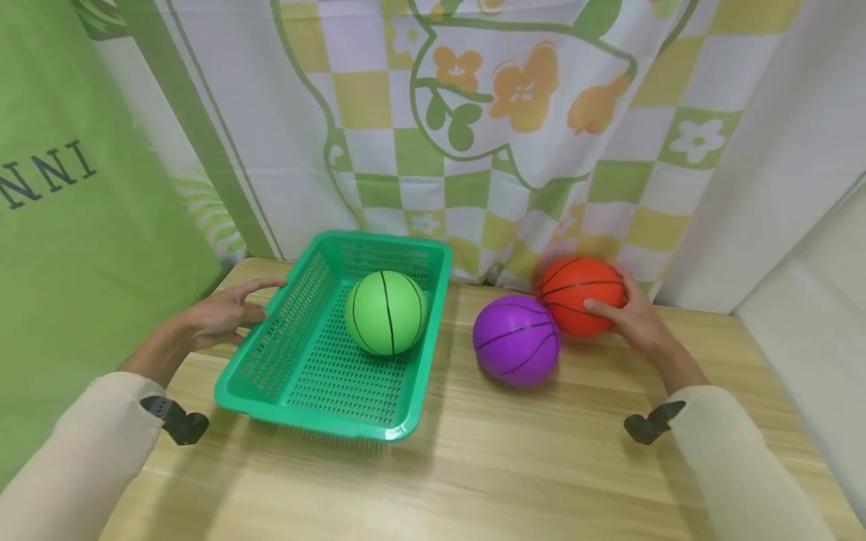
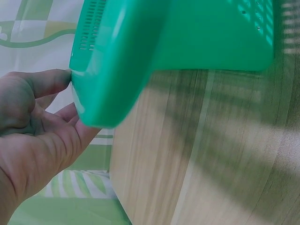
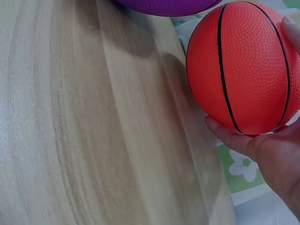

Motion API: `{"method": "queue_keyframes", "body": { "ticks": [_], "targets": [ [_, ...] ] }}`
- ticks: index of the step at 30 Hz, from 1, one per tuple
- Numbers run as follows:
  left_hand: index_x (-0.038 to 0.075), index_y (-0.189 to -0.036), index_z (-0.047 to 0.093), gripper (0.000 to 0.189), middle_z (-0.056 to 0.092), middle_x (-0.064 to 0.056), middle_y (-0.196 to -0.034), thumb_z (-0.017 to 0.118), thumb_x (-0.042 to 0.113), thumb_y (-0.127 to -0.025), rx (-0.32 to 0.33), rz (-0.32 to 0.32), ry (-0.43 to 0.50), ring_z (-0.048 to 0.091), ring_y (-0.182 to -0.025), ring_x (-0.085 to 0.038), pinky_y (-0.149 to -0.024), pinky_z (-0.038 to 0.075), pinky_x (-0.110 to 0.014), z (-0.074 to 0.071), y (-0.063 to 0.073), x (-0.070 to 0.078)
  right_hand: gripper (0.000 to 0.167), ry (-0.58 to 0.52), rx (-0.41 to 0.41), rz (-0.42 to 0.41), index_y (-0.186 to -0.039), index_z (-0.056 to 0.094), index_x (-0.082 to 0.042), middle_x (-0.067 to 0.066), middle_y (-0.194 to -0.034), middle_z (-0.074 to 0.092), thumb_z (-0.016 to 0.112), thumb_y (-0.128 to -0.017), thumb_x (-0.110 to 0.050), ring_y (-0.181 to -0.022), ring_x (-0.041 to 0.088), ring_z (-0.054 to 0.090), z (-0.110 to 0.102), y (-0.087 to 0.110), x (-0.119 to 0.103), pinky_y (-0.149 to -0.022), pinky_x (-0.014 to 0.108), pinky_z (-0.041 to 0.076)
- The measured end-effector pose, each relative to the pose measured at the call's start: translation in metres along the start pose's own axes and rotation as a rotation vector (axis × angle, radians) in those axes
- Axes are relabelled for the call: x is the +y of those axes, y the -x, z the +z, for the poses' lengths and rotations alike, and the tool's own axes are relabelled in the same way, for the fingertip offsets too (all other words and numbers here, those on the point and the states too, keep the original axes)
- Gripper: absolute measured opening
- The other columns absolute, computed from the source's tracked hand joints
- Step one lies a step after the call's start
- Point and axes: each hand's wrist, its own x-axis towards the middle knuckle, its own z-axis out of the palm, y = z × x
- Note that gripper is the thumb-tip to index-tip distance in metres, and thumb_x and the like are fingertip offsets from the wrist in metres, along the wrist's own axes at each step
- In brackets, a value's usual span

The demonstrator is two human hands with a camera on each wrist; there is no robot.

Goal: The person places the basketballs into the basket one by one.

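Observation:
My right hand (image 1: 639, 319) grips a red ball (image 1: 575, 297) with black lines, the thumb on its near side. In the right wrist view the fingers curve round the red ball (image 3: 248, 65). Just left of it, a purple ball (image 1: 516, 340) rests on the table. A green plastic basket (image 1: 230, 394) with slotted walls stands at the left. Inside, toward its right wall, lies a light green ball (image 1: 386, 312). At the basket's left side, my left hand (image 1: 219, 315) holds the rim, which shows between thumb and fingers in the left wrist view (image 2: 101, 101).
The wooden table (image 1: 473, 466) reaches back to a patterned curtain (image 1: 379, 150). At the left hangs a green cloth (image 1: 88, 248) with dark letters. A pale wall (image 1: 812, 278) rises at the right. Each wrist wears a black strap with a small camera.

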Motion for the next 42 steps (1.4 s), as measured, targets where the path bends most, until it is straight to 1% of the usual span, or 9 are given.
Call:
{"method": "queue_keyframes", "body": {
  "ticks": [5, 8, 13, 17, 20, 23, 27, 35, 42],
  "targets": [
    [0.018, -0.162, 0.008, 0.072, 0.055, -0.028, -0.121, 0.044, 0.001, -0.102, 0.002, -0.002, 0.007, 0.054, -0.118, -0.040, -0.087, 0.054, -0.053, -0.001, 0.003, -0.001, 0.087, 0.130, 0.055, -0.061, -0.162, 0.010, -0.015, 0.027, -0.154, 0.024, 0.067, -0.096, -0.016, -0.125, 0.037, 0.039, -0.006, 0.003, -0.006, -0.083, 0.016, 0.046],
    [0.018, -0.162, 0.008, 0.072, 0.056, -0.028, -0.118, 0.043, 0.000, -0.102, 0.003, -0.007, 0.009, 0.055, -0.118, -0.039, -0.087, 0.054, -0.054, -0.001, 0.004, -0.002, 0.086, 0.144, 0.061, -0.080, -0.162, 0.011, -0.017, 0.025, -0.154, 0.024, 0.067, -0.096, -0.016, -0.127, 0.036, 0.039, -0.009, 0.007, -0.010, -0.084, 0.015, 0.045],
    [0.019, -0.162, 0.009, 0.073, 0.055, -0.013, -0.093, 0.043, -0.001, -0.101, 0.007, -0.010, 0.011, 0.059, -0.104, -0.030, -0.082, 0.056, -0.050, -0.001, 0.004, -0.001, 0.085, 0.116, 0.056, -0.084, -0.162, 0.014, -0.022, 0.023, -0.155, 0.024, 0.067, -0.096, -0.013, -0.124, 0.026, 0.041, -0.014, 0.015, -0.016, -0.085, 0.014, 0.046],
    [0.019, -0.162, 0.011, 0.072, 0.036, 0.000, -0.072, 0.042, -0.002, -0.100, 0.021, 0.002, -0.008, 0.054, -0.096, -0.025, -0.079, 0.055, -0.046, -0.002, 0.003, 0.002, 0.084, 0.123, 0.062, -0.095, -0.162, 0.017, -0.026, 0.019, -0.155, 0.026, 0.067, -0.096, -0.012, -0.125, 0.023, 0.041, -0.017, 0.021, -0.019, -0.087, 0.016, 0.045],
    [0.018, -0.162, 0.010, 0.072, 0.042, -0.002, -0.076, 0.042, -0.001, -0.101, 0.024, 0.009, -0.030, 0.054, -0.107, -0.031, -0.082, 0.055, -0.048, -0.003, 0.001, 0.003, 0.084, 0.173, 0.075, -0.110, -0.161, 0.019, -0.028, 0.016, -0.155, 0.028, 0.069, -0.095, -0.015, -0.126, 0.021, 0.041, -0.019, 0.026, -0.023, -0.090, 0.018, 0.043],
    [0.018, -0.162, 0.010, 0.071, 0.057, -0.018, -0.103, 0.041, 0.000, -0.101, 0.018, 0.006, -0.044, 0.049, -0.122, -0.043, -0.087, 0.054, -0.052, -0.003, 0.001, 0.004, 0.085, 0.185, 0.077, -0.106, -0.161, 0.018, -0.029, 0.019, -0.156, 0.026, 0.069, -0.095, -0.014, -0.127, 0.026, 0.040, -0.022, 0.031, -0.027, -0.089, 0.019, 0.044],
    [0.017, -0.162, 0.010, 0.070, 0.047, -0.031, -0.132, 0.040, 0.000, -0.102, 0.016, 0.003, -0.055, 0.034, -0.134, -0.052, -0.092, 0.050, -0.056, -0.003, 0.003, 0.003, 0.088, 0.155, 0.072, -0.113, -0.162, 0.015, -0.027, 0.024, -0.155, 0.022, 0.067, -0.094, -0.008, -0.124, 0.029, 0.040, -0.023, 0.039, -0.033, -0.084, 0.015, 0.046],
    [0.017, -0.162, 0.011, 0.070, 0.053, -0.010, -0.089, 0.041, 0.000, -0.101, 0.025, -0.008, -0.045, 0.055, -0.115, -0.040, -0.086, 0.054, -0.052, -0.001, 0.002, 0.001, 0.088, 0.274, 0.067, -0.176, -0.161, 0.020, -0.027, 0.021, -0.152, 0.030, 0.072, -0.092, -0.012, -0.121, 0.022, 0.045, -0.019, 0.048, -0.045, -0.085, 0.019, 0.045],
    [0.018, -0.162, 0.011, 0.070, 0.050, -0.021, -0.113, 0.041, 0.001, -0.101, 0.038, -0.010, -0.064, 0.056, -0.110, -0.035, -0.084, 0.056, -0.050, 0.004, -0.001, 0.002, 0.088, 0.265, 0.075, -0.159, -0.161, 0.018, -0.027, 0.021, -0.151, 0.030, 0.070, -0.092, -0.012, -0.118, 0.021, 0.045, -0.018, 0.057, -0.064, -0.082, 0.014, 0.045]
  ]
}}
